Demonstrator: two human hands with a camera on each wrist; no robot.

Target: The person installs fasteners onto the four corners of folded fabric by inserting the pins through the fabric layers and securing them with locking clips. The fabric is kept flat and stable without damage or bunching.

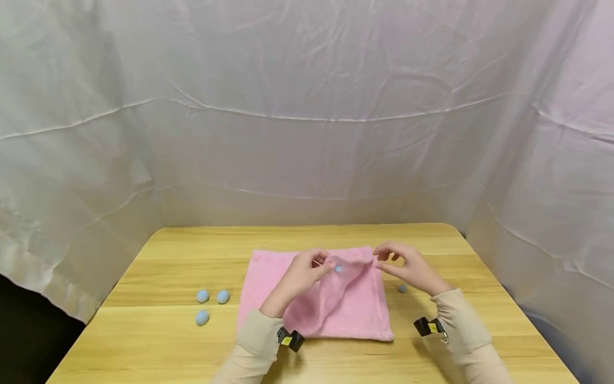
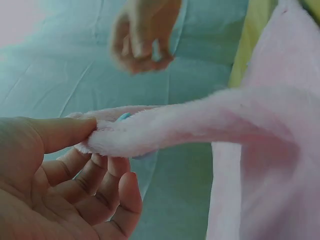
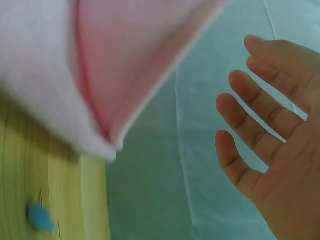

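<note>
A pink plush cloth (image 1: 355, 312), with its upper layer raised in a fold, lies on the table. My left hand (image 1: 304, 269) pinches the edge of that raised layer between thumb and fingers. Just beyond these fingertips a small blue piece (image 1: 338, 269) shows against the cloth; in the left wrist view the blue piece (image 2: 124, 116) is mostly hidden by the pink edge. My right hand (image 1: 405, 264) is beside the cloth's far right corner, and in the right wrist view its loosely bent fingers (image 3: 255, 97) are apart from the fabric and hold nothing.
Several blue balls (image 1: 202, 296) sit on the wooden table (image 1: 158, 341) left of the cloth. Another small blue piece (image 1: 403, 288), with thin dark lines by it, lies beneath my right hand. Pale curtains (image 1: 307, 154) hang behind and along both sides.
</note>
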